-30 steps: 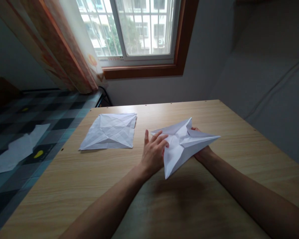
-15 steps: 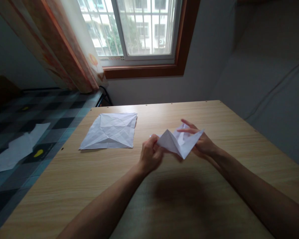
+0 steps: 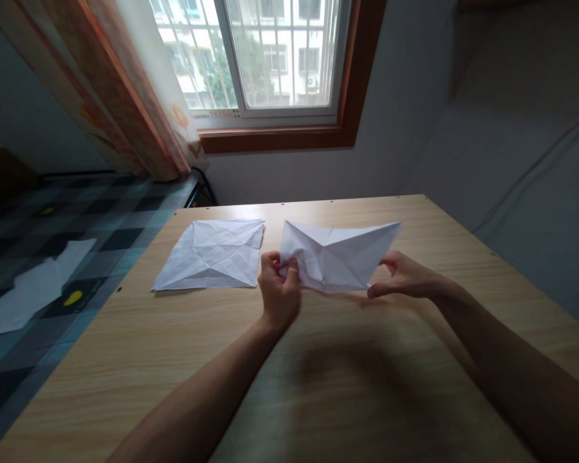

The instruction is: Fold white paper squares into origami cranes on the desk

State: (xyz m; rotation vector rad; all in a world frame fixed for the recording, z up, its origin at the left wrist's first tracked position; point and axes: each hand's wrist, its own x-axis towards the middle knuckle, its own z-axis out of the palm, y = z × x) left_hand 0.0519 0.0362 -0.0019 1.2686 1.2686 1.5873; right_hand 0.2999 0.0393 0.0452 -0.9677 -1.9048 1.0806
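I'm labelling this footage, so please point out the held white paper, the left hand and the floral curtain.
Held white paper (image 3: 338,256), head view: near its middle.
Left hand (image 3: 280,289), head view: back of the hand.
Floral curtain (image 3: 125,106), head view: orange fold.

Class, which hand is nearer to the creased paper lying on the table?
Left. Left hand: just right of the creased paper. Right hand: farther right, at the right end of the held sheet.

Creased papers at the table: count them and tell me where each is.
2: flat paper, far left on the table; raised paper gripped by the left hand, its other end at the right hand. More sheets may hide under the flat one.
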